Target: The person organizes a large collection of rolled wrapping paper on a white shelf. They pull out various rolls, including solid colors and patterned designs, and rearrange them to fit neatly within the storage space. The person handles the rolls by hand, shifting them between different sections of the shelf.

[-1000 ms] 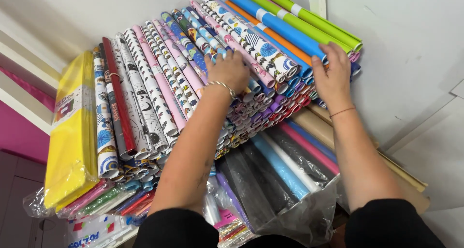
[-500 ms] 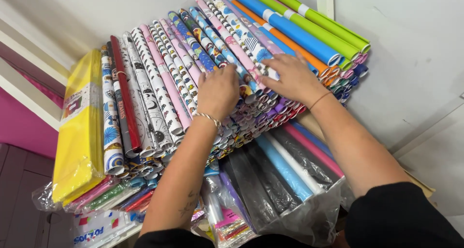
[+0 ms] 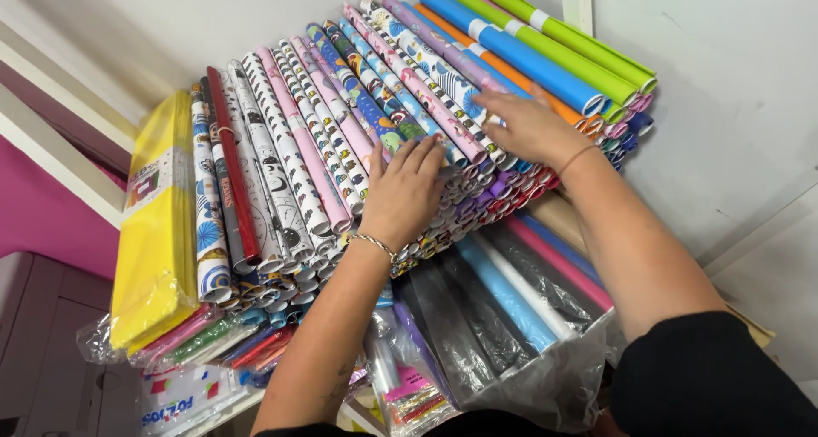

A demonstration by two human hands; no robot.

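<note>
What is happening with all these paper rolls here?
A person leans over a big stack of patterned wrapping paper rolls piled on a shelf against a white wall. The left hand lies flat on the roll ends near the middle of the stack, and the right hand rests, fingers spread, on the rolls just beside the plain blue roll and green rolls. Neither hand has lifted a roll. A yellow packet lies at the left, and bagged dark rolls sit below.

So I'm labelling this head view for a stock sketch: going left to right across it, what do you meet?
Yellow flat pack → dark red roll → pink roll → left hand → right hand → blue roll → green rolls.
</note>
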